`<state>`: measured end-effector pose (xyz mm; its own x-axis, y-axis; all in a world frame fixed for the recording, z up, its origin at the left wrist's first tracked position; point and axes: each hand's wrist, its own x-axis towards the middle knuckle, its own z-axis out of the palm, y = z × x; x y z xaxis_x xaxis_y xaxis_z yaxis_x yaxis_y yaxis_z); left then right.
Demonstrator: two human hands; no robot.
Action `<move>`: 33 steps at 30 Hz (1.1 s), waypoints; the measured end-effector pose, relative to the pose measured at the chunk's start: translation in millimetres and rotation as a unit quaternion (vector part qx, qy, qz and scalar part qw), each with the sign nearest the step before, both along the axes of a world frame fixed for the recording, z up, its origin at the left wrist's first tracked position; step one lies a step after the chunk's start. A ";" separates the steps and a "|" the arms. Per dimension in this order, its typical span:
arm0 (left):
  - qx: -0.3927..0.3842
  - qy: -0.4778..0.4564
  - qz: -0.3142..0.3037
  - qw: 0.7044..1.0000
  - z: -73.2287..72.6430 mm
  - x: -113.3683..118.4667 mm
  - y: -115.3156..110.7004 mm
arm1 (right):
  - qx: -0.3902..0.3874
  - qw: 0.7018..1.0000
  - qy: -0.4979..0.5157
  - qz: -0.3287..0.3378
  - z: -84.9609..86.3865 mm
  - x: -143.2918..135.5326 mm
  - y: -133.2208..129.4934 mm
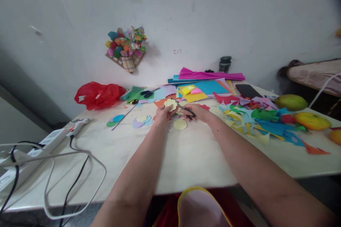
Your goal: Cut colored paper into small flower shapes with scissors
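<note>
My left hand (pixel 163 113) pinches a pale yellow paper flower (pixel 170 104) with a scalloped edge. Dark-handled scissors (pixel 189 112) are in my right hand (pixel 199 112), their blades pointing left toward the flower's edge. Whether the blades touch the paper I cannot tell. Just below the hands, a pale yellow paper circle (pixel 180 124) lies on the table. To the left of my left hand are scalloped paper flowers (pixel 142 121) in lilac, blue and pale yellow, overlapping one another.
Coloured paper scraps (pixel 255 117) cover the table's right side, near mangoes (pixel 291 102) and a phone (pixel 249 91). Paper sheets (pixel 207 88) and another pair of scissors (pixel 147 94) lie at the back. A red plastic bag (pixel 98 95), a power strip (pixel 45 145) and cables are at left.
</note>
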<state>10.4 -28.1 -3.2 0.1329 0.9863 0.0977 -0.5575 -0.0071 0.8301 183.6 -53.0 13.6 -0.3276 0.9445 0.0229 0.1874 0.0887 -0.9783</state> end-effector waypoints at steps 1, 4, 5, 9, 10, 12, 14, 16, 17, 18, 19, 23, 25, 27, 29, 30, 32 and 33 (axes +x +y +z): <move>-0.001 0.002 0.000 1.000 0.0 0.0 0.1 | -0.002 1.000 0.002 0.000 0.0 -0.1 0.0; -0.005 0.009 0.003 1.000 -0.2 0.3 0.3 | 0.005 1.000 -0.005 -0.004 -1.8 -0.2 1.6; -0.006 0.009 0.004 1.000 -0.3 0.4 0.5 | 0.010 1.000 -0.009 -0.006 -2.8 -0.3 2.5; -0.007 0.000 0.006 1.000 -1.1 0.8 1.9 | 0.015 1.000 -0.005 -0.012 -5.0 -1.5 4.5; -0.008 -0.002 0.007 1.000 -1.3 0.8 2.3 | 0.011 1.000 0.000 -0.014 -4.4 -2.2 4.0; -0.011 -0.003 0.009 1.000 -1.8 0.8 3.2 | 0.005 1.000 0.008 -0.020 -2.0 -4.0 1.8; -0.012 -0.004 0.010 1.000 -2.1 0.8 3.8 | 0.003 1.000 0.011 -0.024 1.2 -5.9 -1.1; -0.009 -0.004 0.010 1.000 -2.2 0.8 4.1 | 0.001 1.000 0.014 -0.026 3.9 -7.4 -3.6; -0.008 -0.005 0.009 1.000 -2.1 0.8 4.1 | 0.000 1.000 0.017 -0.026 4.7 -8.0 -4.3; -0.006 -0.005 0.008 1.000 -2.0 0.9 4.1 | -0.001 0.999 0.021 -0.025 5.1 -8.3 -4.6; -0.006 -0.005 0.008 1.000 -1.8 0.9 4.0 | -0.002 0.999 0.025 -0.023 5.0 -8.4 -4.4; -0.007 -0.006 0.011 1.000 -1.4 1.1 3.6 | -0.001 0.999 0.041 -0.011 0.6 -7.0 -0.4; -0.007 -0.008 0.011 1.000 -1.4 1.1 3.4 | 0.000 0.999 0.047 -0.006 -2.5 -5.9 2.4; -0.008 -0.008 0.009 1.000 -1.2 0.9 3.2 | -0.002 0.999 0.051 -0.005 -4.9 -4.9 4.6; -0.011 -0.008 0.008 1.000 -1.0 0.7 3.0 | -0.004 0.999 0.050 -0.007 -6.2 -4.5 6.0; -0.013 -0.008 0.008 1.000 -0.8 0.5 2.9 | -0.006 0.999 0.047 -0.008 -6.4 -4.4 6.3; -0.017 -0.009 0.008 1.000 -0.3 0.1 2.8 | -0.008 0.999 0.042 -0.009 -6.1 -4.7 6.5; -0.018 -0.010 0.008 1.000 0.0 -0.2 2.8 | -0.011 0.999 0.040 -0.011 -5.8 -4.9 6.5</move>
